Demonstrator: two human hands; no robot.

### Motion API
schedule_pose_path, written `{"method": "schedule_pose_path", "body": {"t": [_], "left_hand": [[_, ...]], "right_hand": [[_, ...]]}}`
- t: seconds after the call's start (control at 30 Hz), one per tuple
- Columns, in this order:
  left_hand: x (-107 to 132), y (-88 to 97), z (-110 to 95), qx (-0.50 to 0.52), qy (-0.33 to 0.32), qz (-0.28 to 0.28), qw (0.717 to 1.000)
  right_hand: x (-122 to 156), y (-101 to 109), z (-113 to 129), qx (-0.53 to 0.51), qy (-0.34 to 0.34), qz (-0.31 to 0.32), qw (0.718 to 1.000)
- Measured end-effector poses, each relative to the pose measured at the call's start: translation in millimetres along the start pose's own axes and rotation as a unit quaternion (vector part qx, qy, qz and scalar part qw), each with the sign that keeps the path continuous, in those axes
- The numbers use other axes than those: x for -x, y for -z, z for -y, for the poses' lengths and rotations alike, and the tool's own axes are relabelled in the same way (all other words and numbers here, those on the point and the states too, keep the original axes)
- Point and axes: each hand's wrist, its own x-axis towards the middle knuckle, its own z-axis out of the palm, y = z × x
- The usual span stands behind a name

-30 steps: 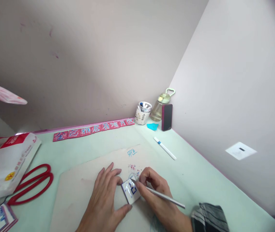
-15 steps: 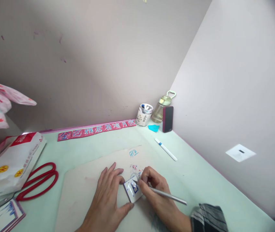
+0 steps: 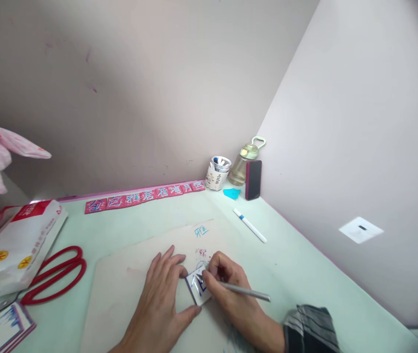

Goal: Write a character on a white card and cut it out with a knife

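A small square white block (image 3: 196,290) with a blue character drawn on it lies on a pale board (image 3: 120,274). My left hand (image 3: 159,299) rests flat beside it, its index finger and thumb bracing two corners. With a pinch, my right hand (image 3: 231,284) holds a slim silver craft knife (image 3: 248,290), its tip down on the block's face. The fingers cover the right part of the block. Just above the block, reddish crumbs (image 3: 202,252) are scattered on the board, and a blue character (image 3: 200,231) is written farther up.
Red-handled scissors (image 3: 60,274), a white-and-red bag (image 3: 17,250) and stacked cards (image 3: 5,328) lie left. Carved pink tiles (image 3: 144,197) line the wall. A pen jar (image 3: 217,175), bottle (image 3: 242,166), phone (image 3: 253,180), blue scrap (image 3: 231,193) and white marker (image 3: 249,225) are at the back right.
The craft knife's tip has shifted slightly up and left across the block with my right hand. My left hand keeps its place on the block; the whole view has shifted slightly.
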Motion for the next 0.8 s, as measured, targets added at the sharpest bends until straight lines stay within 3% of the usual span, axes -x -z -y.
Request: {"method": "schedule_pose_path", "body": {"t": [0.27, 0.53, 0.8], "left_hand": [[0.5, 0.3, -0.4, 0.008, 0.011, 0.014, 1.000], [2.1, -1.3, 0.2, 0.017, 0.028, 0.007, 0.999], [2.4, -0.9, 0.6, 0.013, 0.022, 0.010, 1.000]], "right_hand": [[0.0, 5.2, 0.5, -0.002, 0.017, -0.010, 1.000], [3.8, 8.7, 6.6, 0.014, 0.077, -0.018, 0.997], [7.5, 2.9, -3.7, 0.026, 0.059, -0.008, 0.998]]}}
